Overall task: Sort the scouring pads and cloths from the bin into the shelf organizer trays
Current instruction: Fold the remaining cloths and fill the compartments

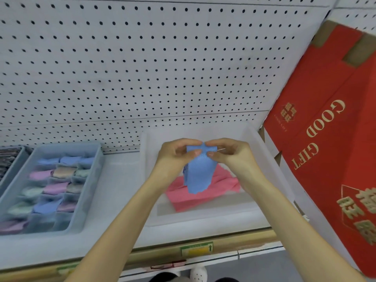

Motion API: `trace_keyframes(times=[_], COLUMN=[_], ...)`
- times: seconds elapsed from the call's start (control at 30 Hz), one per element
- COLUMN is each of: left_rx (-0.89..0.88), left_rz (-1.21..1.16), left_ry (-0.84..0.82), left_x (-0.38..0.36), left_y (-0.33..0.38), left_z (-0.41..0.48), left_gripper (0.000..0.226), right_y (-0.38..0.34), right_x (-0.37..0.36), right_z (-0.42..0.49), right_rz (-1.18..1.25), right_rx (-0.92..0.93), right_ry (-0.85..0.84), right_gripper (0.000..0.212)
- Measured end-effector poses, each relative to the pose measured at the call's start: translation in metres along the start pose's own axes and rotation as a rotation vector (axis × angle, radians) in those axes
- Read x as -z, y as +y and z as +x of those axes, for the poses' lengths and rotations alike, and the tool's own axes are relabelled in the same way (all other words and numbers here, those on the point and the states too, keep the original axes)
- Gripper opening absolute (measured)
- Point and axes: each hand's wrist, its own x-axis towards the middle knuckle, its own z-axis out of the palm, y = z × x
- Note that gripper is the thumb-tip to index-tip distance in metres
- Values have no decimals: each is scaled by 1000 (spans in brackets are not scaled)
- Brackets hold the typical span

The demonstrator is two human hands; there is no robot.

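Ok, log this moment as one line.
left hand, right hand: pinch blue cloth; over bin; pink cloth in bin; tray part-filled

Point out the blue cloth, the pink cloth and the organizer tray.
blue cloth (198, 174): head view, hanging middle panel.
pink cloth (189, 200): head view, lower flat fold.
organizer tray (90, 186): head view, right side wall.

Blue dotted cloth (198, 171), pink cloth (203, 192), red box (329, 119) with gold lettering.
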Motion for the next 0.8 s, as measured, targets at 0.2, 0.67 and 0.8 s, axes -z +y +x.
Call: trace_keyframes(times=[0.2,0.67,0.8], left_rx=[-152,-40,88], left_rz=[389,231,-5], left_ry=[64,-92,-202], left_x=[-2,16,16], left_y=[11,23,16], left_z=[4,3,-5], left_gripper=[42,7,35], right_y=[-11,-28,-31], right_x=[2,1,-5], right_z=[7,6,5], right_rz=[-221,-10,210], right_rx=[143,54,-26], right_ry=[48,-178,-185], right_gripper=[35,11,10])
